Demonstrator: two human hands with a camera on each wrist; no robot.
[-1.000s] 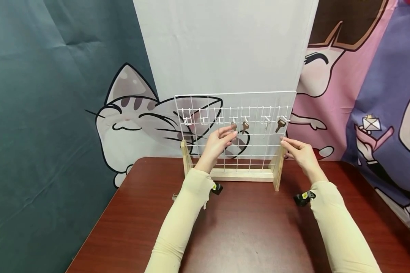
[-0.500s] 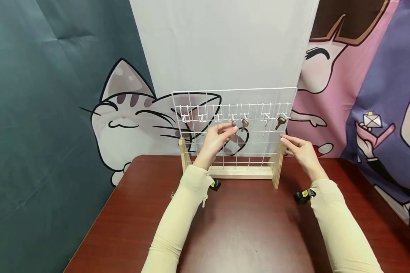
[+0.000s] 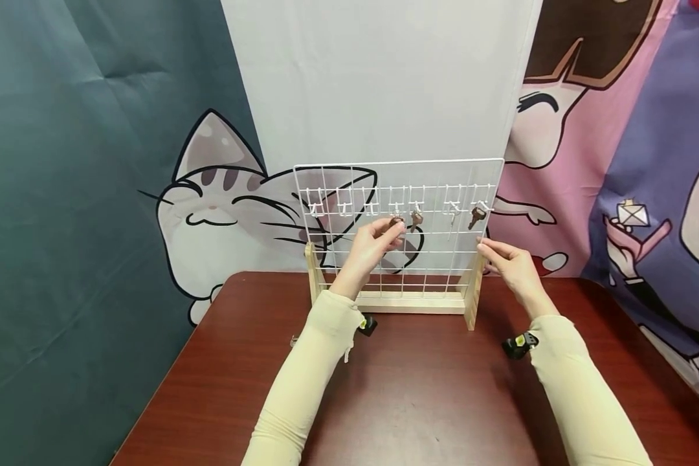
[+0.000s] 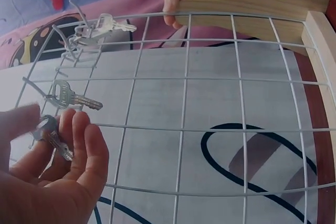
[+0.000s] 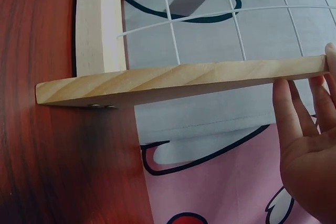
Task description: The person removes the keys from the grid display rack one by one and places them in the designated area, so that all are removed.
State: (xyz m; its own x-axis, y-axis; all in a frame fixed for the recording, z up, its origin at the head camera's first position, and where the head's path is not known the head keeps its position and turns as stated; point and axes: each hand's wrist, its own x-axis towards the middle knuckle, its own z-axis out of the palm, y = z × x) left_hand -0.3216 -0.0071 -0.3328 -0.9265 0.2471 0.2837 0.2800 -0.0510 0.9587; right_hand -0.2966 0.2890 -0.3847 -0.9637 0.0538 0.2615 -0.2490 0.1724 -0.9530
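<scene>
My left hand (image 3: 368, 249) is raised in front of the white wire grid rack (image 3: 399, 161) and holds a metal key (image 4: 48, 125). In the left wrist view the thumb and fingers close round this key, its blade lying along the fingers. Close above them a second key (image 4: 73, 98) hangs from a white hook. My right hand (image 3: 509, 262) grips the top of the rack's right wooden upright (image 5: 210, 77), thumb on one side and fingers on the other.
Further right along the hook row hang a key (image 3: 453, 213) seen edge-on and a dark key (image 3: 477, 215). White hooks (image 3: 343, 208) without keys sit at the left. A small metal item (image 3: 294, 340) lies on the brown table (image 3: 419, 401) beside the left sleeve.
The head view tips slightly up and back down. My left hand stays by the same hook, and the key shifts a little between its fingers. The right hand keeps its grip on the upright.
</scene>
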